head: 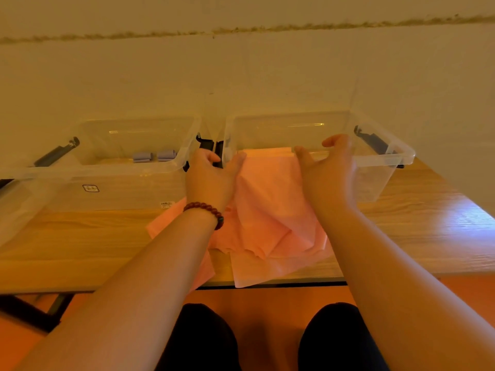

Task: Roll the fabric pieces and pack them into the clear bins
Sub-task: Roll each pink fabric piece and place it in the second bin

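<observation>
A pink fabric piece (270, 199) hangs from both my hands in front of the right clear bin (385, 180). My left hand (211, 178), with a red bead bracelet on the wrist, pinches its upper left corner. My right hand (326, 172) pinches the upper right corner, thumb and fingers at the bin's front rim. The fabric's lower part lies crumpled on the wooden table (80, 245) and drapes over the front edge. The left clear bin (128, 183) holds two small grey-blue fabric rolls (155, 156).
Both bins stand side by side against a pale wall, with dark latch handles (371, 141) at their ends. A third clear container (16, 204) shows at the far left. My knees (267, 341) are below the table's front edge, above an orange floor.
</observation>
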`<state>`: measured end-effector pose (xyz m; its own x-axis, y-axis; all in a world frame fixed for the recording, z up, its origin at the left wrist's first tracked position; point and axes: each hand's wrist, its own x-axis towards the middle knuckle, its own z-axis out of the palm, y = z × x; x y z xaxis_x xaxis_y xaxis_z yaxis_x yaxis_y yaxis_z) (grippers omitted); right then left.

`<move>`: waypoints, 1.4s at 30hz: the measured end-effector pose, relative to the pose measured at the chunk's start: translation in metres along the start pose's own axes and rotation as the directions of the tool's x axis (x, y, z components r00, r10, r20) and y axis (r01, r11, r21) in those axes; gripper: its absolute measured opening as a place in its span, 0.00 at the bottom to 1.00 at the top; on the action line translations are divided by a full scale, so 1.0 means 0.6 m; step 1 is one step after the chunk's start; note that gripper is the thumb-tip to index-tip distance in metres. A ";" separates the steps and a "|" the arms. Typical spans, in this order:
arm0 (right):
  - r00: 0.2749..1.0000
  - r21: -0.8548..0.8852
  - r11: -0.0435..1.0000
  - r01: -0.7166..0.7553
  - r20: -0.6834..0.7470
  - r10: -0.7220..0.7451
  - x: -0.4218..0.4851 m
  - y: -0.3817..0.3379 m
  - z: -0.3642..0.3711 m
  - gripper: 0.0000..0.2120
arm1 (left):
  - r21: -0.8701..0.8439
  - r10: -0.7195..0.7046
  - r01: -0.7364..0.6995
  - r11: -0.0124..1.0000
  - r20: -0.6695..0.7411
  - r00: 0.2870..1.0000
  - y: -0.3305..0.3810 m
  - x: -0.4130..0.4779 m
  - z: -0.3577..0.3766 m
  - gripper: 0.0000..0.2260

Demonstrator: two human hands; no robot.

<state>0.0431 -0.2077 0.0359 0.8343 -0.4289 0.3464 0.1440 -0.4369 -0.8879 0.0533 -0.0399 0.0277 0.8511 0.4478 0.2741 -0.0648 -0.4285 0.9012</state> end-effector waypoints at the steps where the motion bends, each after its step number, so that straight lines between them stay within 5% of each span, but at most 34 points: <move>1: 1.000 0.049 0.998 -0.027 -0.007 0.027 -0.006 0.002 -0.003 0.16 | -0.053 -0.050 0.051 0.997 0.017 0.999 -0.003 -0.007 -0.001 0.18; 4: 0.978 0.206 0.956 -0.206 0.033 0.204 -0.031 0.012 -0.011 0.16 | -0.174 -0.159 0.185 0.967 0.153 0.975 -0.017 -0.034 -0.001 0.16; 11: 0.794 0.146 0.882 -0.448 0.517 0.319 -0.071 0.024 -0.026 0.06 | -0.142 -0.190 0.341 0.929 0.607 0.772 -0.043 -0.062 -0.033 0.11; 16: 0.854 0.406 0.806 -0.431 0.471 0.219 -0.052 0.001 -0.035 0.05 | -0.352 -0.094 0.493 0.795 0.732 0.674 -0.023 -0.062 -0.059 0.14; 18: 0.870 0.444 0.802 -0.399 0.460 0.178 -0.040 -0.014 -0.031 0.05 | -0.294 -0.065 0.429 0.854 0.757 0.650 -0.014 -0.065 -0.057 0.18; 20: 0.855 0.491 0.754 -0.436 0.488 0.176 -0.028 -0.028 -0.028 0.07 | -0.272 -0.069 0.364 0.891 0.711 0.700 -0.008 -0.061 -0.051 0.22; 22: 0.842 0.557 0.667 -0.495 0.496 0.210 -0.017 -0.037 -0.027 0.07 | -0.388 -0.088 0.412 0.825 0.630 0.771 -0.005 -0.051 -0.048 0.23; 26: 0.782 0.560 0.558 -0.612 0.532 0.324 -0.013 -0.032 -0.024 0.20 | -0.513 -0.112 0.391 0.764 0.493 0.863 0.000 -0.028 -0.041 0.12; 28: 0.681 0.413 0.604 -0.682 0.659 0.319 -0.025 -0.024 -0.027 0.27 | -0.531 -0.112 0.362 0.766 0.444 0.889 0.005 -0.021 -0.036 0.10; 30: 0.629 0.305 0.712 -0.633 0.739 0.242 -0.042 -0.018 -0.031 0.16 | -0.561 -0.087 0.365 0.743 0.460 0.884 0.009 -0.018 -0.036 0.10; 32: 0.702 0.395 0.719 -0.572 0.688 0.181 -0.044 -0.019 -0.029 0.03 | -0.548 -0.038 0.371 0.750 0.524 0.851 0.008 -0.018 -0.038 0.12; 34: 0.809 0.518 0.690 -0.506 0.563 0.169 -0.032 -0.021 -0.028 0.06 | -0.461 -0.018 0.346 0.817 0.580 0.815 0.004 -0.024 -0.038 0.15; 37: 0.894 0.595 0.689 -0.414 0.409 0.183 -0.010 -0.025 -0.025 0.10 | -0.437 -0.075 0.370 0.820 0.559 0.826 0.006 -0.030 -0.038 0.05; 39: 0.892 0.594 0.678 -0.433 0.392 0.226 -0.007 -0.019 -0.020 0.11 | -0.454 -0.108 0.354 0.818 0.483 0.869 0.011 -0.028 -0.040 0.03; 42: 0.773 0.437 0.702 -0.561 0.580 0.257 -0.021 -0.020 -0.016 0.08 | -0.446 -0.078 0.263 0.856 0.390 0.917 0.017 -0.021 -0.040 0.06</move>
<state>0.0258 -0.2047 0.0452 0.9906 0.0148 -0.1358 -0.1345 0.2797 -0.9506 0.0295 -0.0311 0.0418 0.9892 0.1380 0.0499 -0.0642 0.1008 0.9928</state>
